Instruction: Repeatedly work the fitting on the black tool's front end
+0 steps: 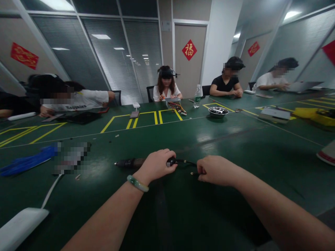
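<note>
My left hand (156,165) is closed around a dark electric screwdriver (128,162) that lies across the green table (183,132), its body sticking out to the left and its thin bit (184,161) pointing right. My right hand (216,170) is closed in a pinch just right of the bit's tip, and a tiny metal piece (192,173) lies by its fingertips. What the pinch holds is hidden. A pale green bangle (137,183) sits on my left wrist.
A white device with a cable (21,226) lies at the near left, a blue object (28,160) beyond it. Farther off stand a metal bowl (218,111), a water bottle (198,96) and a box with wires (173,103). Several people sit around the far side.
</note>
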Motion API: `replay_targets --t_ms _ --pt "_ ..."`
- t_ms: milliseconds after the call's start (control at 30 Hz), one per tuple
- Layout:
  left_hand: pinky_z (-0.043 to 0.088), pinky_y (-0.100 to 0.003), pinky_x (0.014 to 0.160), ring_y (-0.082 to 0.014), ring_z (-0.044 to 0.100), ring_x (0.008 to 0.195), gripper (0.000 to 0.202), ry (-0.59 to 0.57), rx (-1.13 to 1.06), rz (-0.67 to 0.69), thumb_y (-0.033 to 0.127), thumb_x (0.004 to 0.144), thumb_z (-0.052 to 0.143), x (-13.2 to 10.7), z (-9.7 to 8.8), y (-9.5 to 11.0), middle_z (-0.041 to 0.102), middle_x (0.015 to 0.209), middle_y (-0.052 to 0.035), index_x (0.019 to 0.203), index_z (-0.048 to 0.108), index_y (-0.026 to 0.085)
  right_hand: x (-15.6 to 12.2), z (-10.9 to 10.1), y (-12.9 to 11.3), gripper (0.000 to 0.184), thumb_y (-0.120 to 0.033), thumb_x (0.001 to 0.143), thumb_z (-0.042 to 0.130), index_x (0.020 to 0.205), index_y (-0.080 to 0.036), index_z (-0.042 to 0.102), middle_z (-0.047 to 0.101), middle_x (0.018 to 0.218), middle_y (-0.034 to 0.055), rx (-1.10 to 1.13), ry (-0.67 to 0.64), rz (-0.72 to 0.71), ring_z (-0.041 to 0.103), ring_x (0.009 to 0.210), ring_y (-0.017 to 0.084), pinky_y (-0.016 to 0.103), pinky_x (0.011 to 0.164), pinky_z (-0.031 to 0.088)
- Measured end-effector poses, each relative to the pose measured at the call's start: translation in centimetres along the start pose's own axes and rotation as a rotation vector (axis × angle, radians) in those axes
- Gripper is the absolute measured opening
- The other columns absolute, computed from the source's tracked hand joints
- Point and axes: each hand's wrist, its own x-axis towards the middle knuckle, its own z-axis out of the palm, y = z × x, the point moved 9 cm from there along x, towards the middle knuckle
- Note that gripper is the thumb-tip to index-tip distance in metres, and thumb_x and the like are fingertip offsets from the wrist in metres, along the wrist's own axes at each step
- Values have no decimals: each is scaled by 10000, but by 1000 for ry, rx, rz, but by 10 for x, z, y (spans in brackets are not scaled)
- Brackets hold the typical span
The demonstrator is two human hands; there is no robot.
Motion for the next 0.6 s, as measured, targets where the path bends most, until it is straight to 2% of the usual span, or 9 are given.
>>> replay_targets --t_ms 67,167,267,367,467,600 --pt "451 -286 724 -176 577 866 230 -10 10 0 414 828 586 0 0 1 605 942 -1 996 590 258 0 1 -4 104 -324 762 667 839 -258 689 651 781 12 -31 -9 3 597 718 193 280 596 401" --pt "443 -286 712 -175 568 844 206 3 30 6 393 827 586 0 0 5 598 918 -4 975 586 249 9 -2 1 72 -286 797 641 828 -233 678 658 796 35 -50 71 67 603 754 207 291 632 405" --pt "434 -291 688 -177 560 819 192 29 64 3 383 829 585 0 0 9 590 897 -6 960 582 243 22 -11 20 100 -293 859 581 877 -219 646 656 811 45 -3 249 177 600 741 201 292 633 399" --pt "433 -294 691 -181 564 821 214 39 89 -10 412 838 582 0 2 11 592 893 -15 956 584 233 33 -20 41 144 -297 921 497 951 -222 616 658 911 44 87 445 246 601 800 187 283 667 407" --pt "433 -296 702 -183 572 823 267 50 105 -25 468 865 560 -1 2 10 606 900 -29 962 586 220 42 -23 47 152 -276 929 488 999 -212 607 657 976 39 166 531 204 598 870 170 263 711 412" --pt "439 -305 735 -188 580 850 283 57 96 -4 481 879 556 -1 2 11 624 923 -31 985 587 221 44 -22 38 157 -276 916 516 1001 -222 636 665 965 22 216 505 110 602 871 162 259 716 414"
